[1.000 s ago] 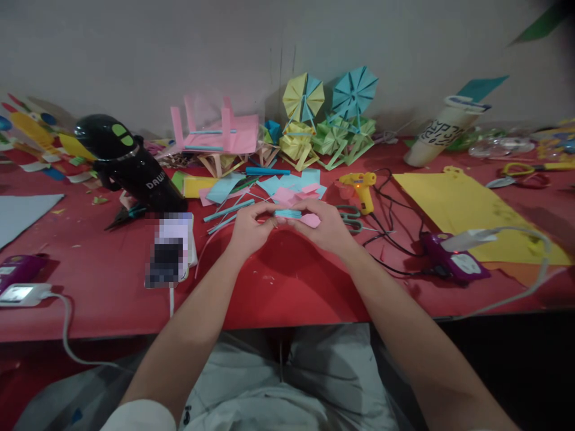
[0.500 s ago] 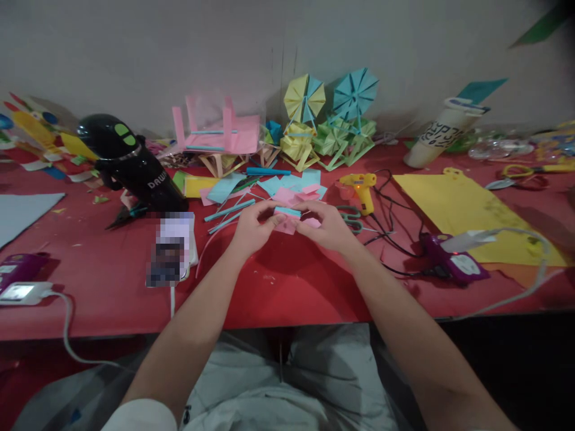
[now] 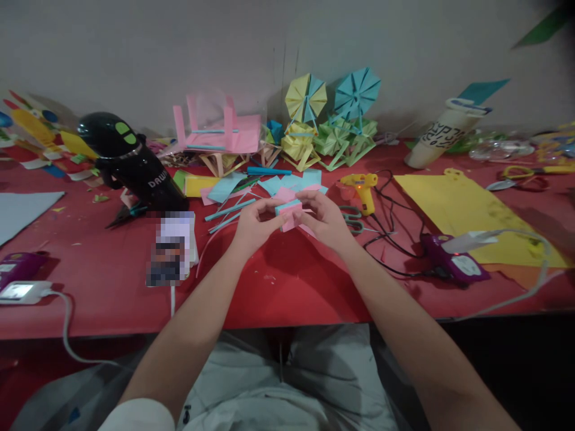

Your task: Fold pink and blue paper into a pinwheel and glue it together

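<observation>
Between both hands is a small folded pink and blue paper piece [image 3: 290,216], held above the red table. My left hand [image 3: 259,222] grips its left side, thumb in front and fingers behind. On the right side, my right hand [image 3: 324,218] pinches it between thumb and fingers. More pink paper [image 3: 307,230] shows under the right hand's fingers; whether it belongs to the same piece I cannot tell. Just left of the hands lie rolled blue paper sticks [image 3: 230,209]. Scissors with grey-green handles [image 3: 353,220] lie right beside my right hand, partly hidden.
A yellow glue gun [image 3: 363,188] stands right of the hands, its black cable running to a purple power strip [image 3: 456,260]. Yellow sheets [image 3: 467,215] lie further right. A phone [image 3: 171,248] and black bottle [image 3: 135,164] are at left. Folded paper models [image 3: 332,140] line the wall.
The paper piece has been turned and tilted, so a pink face now shows below its blue edge. My right hand's fingers have shifted slightly on it.
</observation>
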`<action>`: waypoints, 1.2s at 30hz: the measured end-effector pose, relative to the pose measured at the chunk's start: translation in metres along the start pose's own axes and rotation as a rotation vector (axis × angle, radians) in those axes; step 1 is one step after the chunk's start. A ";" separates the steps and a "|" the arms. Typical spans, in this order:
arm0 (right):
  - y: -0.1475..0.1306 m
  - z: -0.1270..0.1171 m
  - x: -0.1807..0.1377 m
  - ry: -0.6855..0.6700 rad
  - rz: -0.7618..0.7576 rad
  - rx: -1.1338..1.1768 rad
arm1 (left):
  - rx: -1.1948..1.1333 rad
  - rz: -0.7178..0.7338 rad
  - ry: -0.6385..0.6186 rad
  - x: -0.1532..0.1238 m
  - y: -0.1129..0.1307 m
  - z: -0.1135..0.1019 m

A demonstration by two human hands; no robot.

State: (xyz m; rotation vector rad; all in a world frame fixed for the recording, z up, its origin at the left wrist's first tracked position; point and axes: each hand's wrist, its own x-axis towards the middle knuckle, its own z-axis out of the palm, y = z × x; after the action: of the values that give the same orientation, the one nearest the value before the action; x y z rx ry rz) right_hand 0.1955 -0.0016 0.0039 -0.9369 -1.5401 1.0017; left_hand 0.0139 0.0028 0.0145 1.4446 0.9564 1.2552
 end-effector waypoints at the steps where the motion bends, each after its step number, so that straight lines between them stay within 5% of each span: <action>1: 0.001 0.000 0.000 0.026 -0.006 -0.012 | -0.007 0.002 0.007 0.000 0.000 0.000; 10: -0.003 0.004 -0.001 0.217 -0.063 -0.132 | -0.064 0.005 0.007 0.001 -0.004 0.001; 19: -0.012 0.006 -0.002 0.126 -0.099 -0.074 | -0.196 -0.013 -0.085 0.000 -0.002 0.000; 36: -0.013 0.006 -0.004 -0.015 -0.029 -0.007 | -0.099 -0.027 -0.110 -0.003 0.006 0.002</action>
State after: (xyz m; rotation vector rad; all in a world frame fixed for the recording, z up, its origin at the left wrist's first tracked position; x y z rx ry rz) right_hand 0.1891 -0.0107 0.0140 -0.9108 -1.5665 0.9857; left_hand 0.0152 -0.0023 0.0196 1.4034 0.8265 1.1747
